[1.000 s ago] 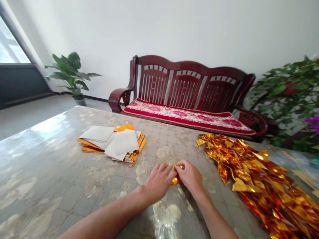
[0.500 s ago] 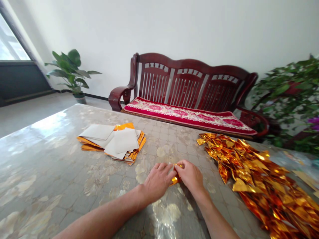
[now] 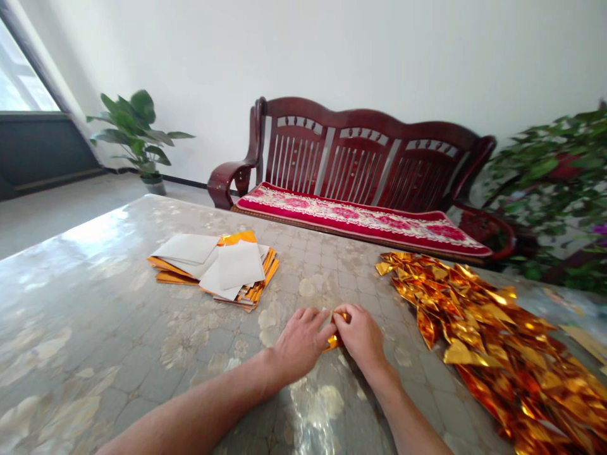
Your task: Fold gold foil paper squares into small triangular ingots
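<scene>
A small piece of gold foil paper (image 3: 334, 342) lies folded between my two hands at the near middle of the table. My left hand (image 3: 303, 341) rests palm down, its thumb and index finger pressing the paper's left side. On the other side my right hand (image 3: 361, 335) pinches the foil's upper edge between thumb and bent fingers. Much of the piece is covered by my fingers. To the left sits a loose stack of foil paper sheets (image 3: 237, 268), several with their white backs up. On the right spreads a large heap of folded gold foil pieces (image 3: 493, 328).
The table (image 3: 142, 354) has a glossy, flower-patterned cover. Clear plastic wrapping (image 3: 554, 303) lies beyond the heap at the right. Behind the table stands a dark red wooden bench (image 3: 355, 158) with a red patterned cushion. Potted plants (image 3: 137, 133) stand on both sides.
The right hand's fingers have shifted slightly on the foil, and less of the foil shows between the hands. The view has tilted a little; the stack and heap stay as they were.
</scene>
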Tool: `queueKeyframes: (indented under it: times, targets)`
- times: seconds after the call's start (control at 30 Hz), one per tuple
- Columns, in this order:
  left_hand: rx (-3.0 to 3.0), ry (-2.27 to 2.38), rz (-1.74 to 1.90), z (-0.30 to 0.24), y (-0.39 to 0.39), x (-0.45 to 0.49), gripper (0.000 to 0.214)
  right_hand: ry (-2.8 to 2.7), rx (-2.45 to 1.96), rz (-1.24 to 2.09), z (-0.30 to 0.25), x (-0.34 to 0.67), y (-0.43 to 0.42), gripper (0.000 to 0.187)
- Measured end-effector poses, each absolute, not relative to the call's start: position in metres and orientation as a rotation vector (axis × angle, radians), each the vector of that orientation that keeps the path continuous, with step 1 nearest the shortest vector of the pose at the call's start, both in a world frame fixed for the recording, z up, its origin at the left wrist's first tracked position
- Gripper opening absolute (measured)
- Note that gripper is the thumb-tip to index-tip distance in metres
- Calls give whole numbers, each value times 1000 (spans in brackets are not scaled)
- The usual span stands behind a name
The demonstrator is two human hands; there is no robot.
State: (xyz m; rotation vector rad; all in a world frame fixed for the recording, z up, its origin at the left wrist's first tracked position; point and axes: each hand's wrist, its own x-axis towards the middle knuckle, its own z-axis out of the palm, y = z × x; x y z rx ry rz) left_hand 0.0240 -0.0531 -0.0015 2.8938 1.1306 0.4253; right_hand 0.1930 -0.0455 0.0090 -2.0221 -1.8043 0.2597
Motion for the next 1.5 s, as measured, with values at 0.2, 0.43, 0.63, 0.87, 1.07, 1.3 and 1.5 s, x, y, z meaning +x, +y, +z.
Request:
queueKeyframes:
  times: [0.2, 0.43, 0.63, 0.87, 1.07, 1.3, 1.5]
  targets:
    - [2899, 1135, 451, -2, -54, 24, 28, -1929, -1918, 151, 6, 196, -47, 18]
    - [2900, 1128, 457, 1, -54, 23, 28, -1977, -1845, 122, 3, 199, -49, 19]
    - [2907, 1135, 469, 0, -54, 24, 30, -1946, -1821, 156, 1, 199, -49, 19]
    - [2907, 1135, 474, -4, -52, 24, 30, -1878, -1911, 177, 0, 196, -50, 17]
    - [2902, 1131, 480, -3, -52, 24, 28, -1857, -1943, 229, 2, 196, -50, 20]
    - [2902, 1124, 474, -4, -52, 24, 27, -1886, -1905, 185, 0, 196, -51, 20]
    - [2918, 1122, 460, -4, -52, 23, 26, -1978, -1874, 58, 0, 197, -53, 20]
